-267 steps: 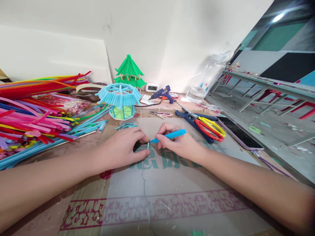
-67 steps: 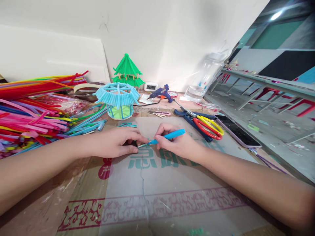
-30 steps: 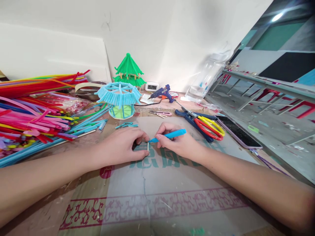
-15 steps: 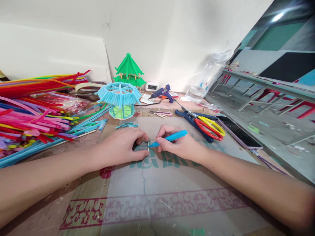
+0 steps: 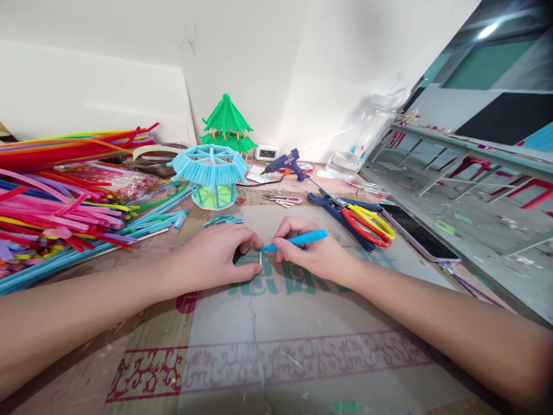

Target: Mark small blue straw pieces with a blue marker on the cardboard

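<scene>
My right hand (image 5: pixel 309 255) is closed round a blue pen-like tool (image 5: pixel 298 239), its tip pointing left and down onto a short pale stick (image 5: pixel 260 257) lying on the cardboard sheet (image 5: pixel 276 340). My left hand (image 5: pixel 216 259) rests palm down on the cardboard, its fingertips pinching that stick at the tool's tip. Both forearms lie low across the cardboard. A few short blue straw pieces (image 5: pixel 222 220) lie just beyond my left hand.
A heap of coloured straws (image 5: pixel 56 190) fills the left. Behind stand a blue straw pavilion (image 5: pixel 209 176), a green one (image 5: pixel 225 127), a small clock (image 5: pixel 266 153) and a blue glue gun (image 5: pixel 285 164). Scissors with red and yellow handles (image 5: pixel 367 222) and a phone (image 5: pixel 419 233) lie right.
Hands stay at the same spot. The tool's tip shifted slightly along the stick over the last second; 2.2 s ago the left hand lay flatter and the stick angled sideways.
</scene>
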`<state>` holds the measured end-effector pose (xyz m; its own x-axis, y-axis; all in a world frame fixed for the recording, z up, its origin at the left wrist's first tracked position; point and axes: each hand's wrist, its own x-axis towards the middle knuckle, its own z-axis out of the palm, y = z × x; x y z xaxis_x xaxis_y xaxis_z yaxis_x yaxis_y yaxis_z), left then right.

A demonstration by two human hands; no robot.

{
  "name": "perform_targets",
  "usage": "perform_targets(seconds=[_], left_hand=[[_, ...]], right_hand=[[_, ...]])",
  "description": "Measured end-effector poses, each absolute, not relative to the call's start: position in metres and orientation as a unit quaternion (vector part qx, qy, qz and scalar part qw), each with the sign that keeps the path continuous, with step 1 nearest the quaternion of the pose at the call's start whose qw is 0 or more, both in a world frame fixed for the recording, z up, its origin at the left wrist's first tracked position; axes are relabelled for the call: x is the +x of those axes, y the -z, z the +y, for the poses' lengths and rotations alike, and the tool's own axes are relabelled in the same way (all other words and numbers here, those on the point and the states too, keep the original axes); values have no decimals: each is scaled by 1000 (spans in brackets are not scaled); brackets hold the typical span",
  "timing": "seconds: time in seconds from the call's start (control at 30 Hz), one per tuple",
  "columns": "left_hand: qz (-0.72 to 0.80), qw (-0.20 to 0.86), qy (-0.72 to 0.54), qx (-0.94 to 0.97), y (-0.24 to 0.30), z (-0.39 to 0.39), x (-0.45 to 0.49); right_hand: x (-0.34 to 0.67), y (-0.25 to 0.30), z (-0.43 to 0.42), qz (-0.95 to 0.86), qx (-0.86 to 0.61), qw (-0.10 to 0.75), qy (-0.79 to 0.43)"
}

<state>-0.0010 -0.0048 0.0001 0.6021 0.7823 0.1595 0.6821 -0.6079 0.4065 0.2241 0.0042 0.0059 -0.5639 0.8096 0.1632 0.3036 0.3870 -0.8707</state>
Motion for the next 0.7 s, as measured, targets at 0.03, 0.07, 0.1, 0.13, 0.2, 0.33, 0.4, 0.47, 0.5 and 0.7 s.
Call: perform_targets(seconds=[0.03, 0.07, 0.1, 0.13, 0.2, 0.33, 0.4, 0.47, 0.5, 0.7], left_hand=[[416, 154, -164, 881, 0, -5, -1], [416, 154, -166, 881, 0, -5, -1], [416, 154, -166, 880, 0, -5, -1], [416, 155, -167, 881, 0, -5, -1], [414, 158, -169, 881, 0, -5, -1], [415, 154, -176, 879, 0, -6, 0], [414, 153, -175, 880, 1, -6, 0], [414, 151, -177, 880, 1, -6, 1], [414, 150, -177, 880, 1, -6, 1], [415, 153, -176, 879, 2, -6, -1]], right_hand=[[224, -6, 4, -777, -359, 304, -419], [224, -6, 5, -776, -361, 305, -417], [223, -7, 5, -775, -362, 304, -418], [223, -7, 5, -774, -366, 303, -419], [223, -8, 5, -769, -376, 305, -417], [223, -7, 5, -755, -393, 310, -423], [223, -6, 6, -749, -396, 311, -431], [222, -6, 6, -746, -398, 311, -433], [222, -6, 6, -746, -398, 311, -433], [223, -8, 4, -753, -388, 297, -441]])
